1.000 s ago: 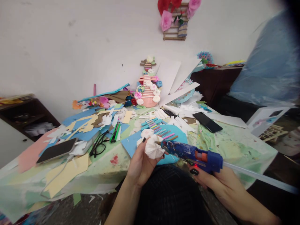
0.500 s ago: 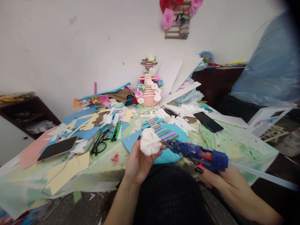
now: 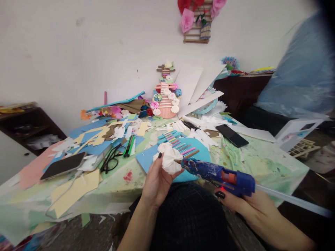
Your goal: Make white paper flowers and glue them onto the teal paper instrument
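Note:
My left hand [image 3: 156,181] is closed round a white paper flower [image 3: 170,161], held just above the table's near edge. My right hand [image 3: 244,202] grips a blue glue gun [image 3: 218,174] with an orange trigger and a lit red light. The gun's nozzle touches the flower's right side. A clear glue stick [image 3: 293,200] sticks out of the gun's back toward the right. Under the flower lies a blue paper sheet [image 3: 146,158] with a row of coloured sticks [image 3: 178,144].
The table [image 3: 261,164] is strewn with paper scraps. A phone [image 3: 62,165] lies at the left, black glasses [image 3: 111,161] and a green cutter [image 3: 129,146] beside it. Another phone [image 3: 231,135] is at the right. A pink flowered craft stand [image 3: 166,101] sits by the wall.
My left hand has turned the flower, showing its flat pleated face half a second ago and its crumpled side now. The glue gun's nozzle has come back against the flower.

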`<state>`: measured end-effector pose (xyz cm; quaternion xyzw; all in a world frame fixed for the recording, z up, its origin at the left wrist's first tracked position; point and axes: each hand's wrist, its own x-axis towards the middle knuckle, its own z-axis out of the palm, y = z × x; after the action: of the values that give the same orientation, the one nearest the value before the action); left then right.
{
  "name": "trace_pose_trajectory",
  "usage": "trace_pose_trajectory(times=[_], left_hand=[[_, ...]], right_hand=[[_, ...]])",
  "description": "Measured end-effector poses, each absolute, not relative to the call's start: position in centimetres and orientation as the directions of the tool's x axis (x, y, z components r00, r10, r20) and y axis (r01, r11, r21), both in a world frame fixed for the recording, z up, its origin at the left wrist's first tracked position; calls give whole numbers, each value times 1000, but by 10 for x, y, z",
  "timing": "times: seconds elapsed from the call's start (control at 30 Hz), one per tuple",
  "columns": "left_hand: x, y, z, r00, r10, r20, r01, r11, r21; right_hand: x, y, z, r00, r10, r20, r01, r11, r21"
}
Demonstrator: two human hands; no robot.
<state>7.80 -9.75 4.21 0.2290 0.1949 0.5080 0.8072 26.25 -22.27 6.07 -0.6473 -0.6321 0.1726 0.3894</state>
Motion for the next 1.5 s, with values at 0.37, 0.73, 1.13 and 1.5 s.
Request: trace_pose_trajectory(times=[0.37, 0.73, 1.13, 1.5], left_hand=[[81, -100, 45, 419, 902, -101, -723, 399, 565], [79, -101, 50, 425, 897, -123, -778, 431, 457], [77, -102, 48, 490, 866, -103, -753, 480, 450], [73, -102, 42, 531, 846, -47, -713, 476, 515]], right_hand=[[257, -220, 63, 167, 969, 182, 596, 47, -801], [271, -228, 53, 198, 951, 238, 636, 61, -770], [261, -223, 64, 76, 964, 256, 624, 155, -766], [260, -219, 71, 2, 971, 238, 627, 184, -757]])
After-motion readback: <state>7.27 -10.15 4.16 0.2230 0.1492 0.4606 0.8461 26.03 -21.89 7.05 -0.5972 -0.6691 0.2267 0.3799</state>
